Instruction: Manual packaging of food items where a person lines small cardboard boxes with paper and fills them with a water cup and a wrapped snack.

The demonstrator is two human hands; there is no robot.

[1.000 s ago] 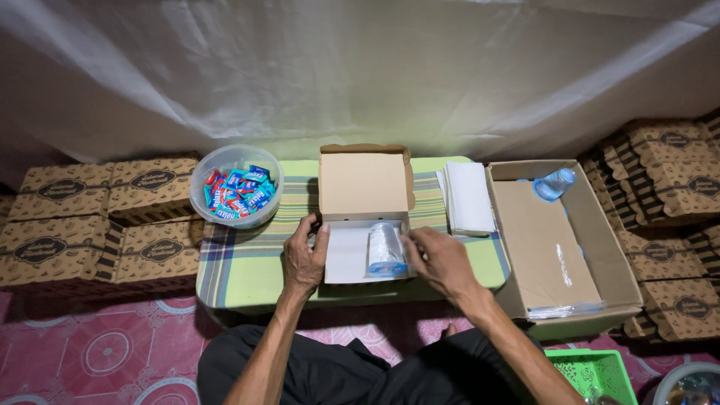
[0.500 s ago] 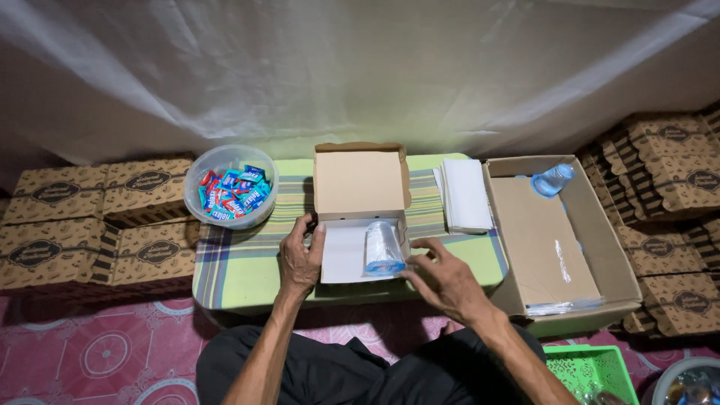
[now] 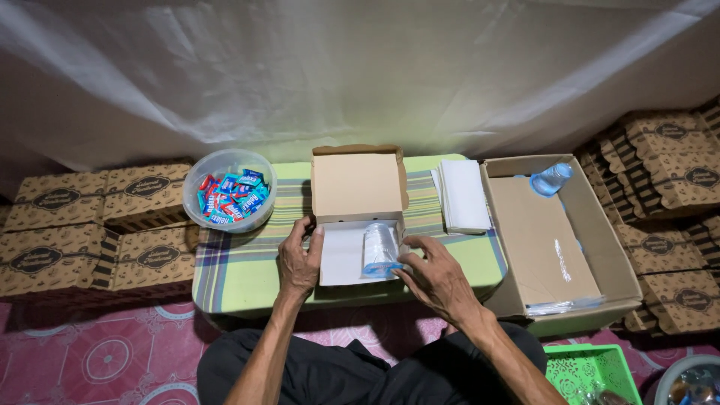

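The clear plastic sealed water cup [image 3: 380, 250] lies on its side in the open brown cardboard box [image 3: 352, 225], long axis toward the lid, blue end near the person. Its far part is hard to see. The right hand [image 3: 435, 277] touches the near end, fingers spread, not clenched. The left hand [image 3: 298, 262] grips the box's left wall.

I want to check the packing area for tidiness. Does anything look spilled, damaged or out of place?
Nothing looks spilled or damaged. One clear plastic water cup lies tipped alone in the big cardboard carton.
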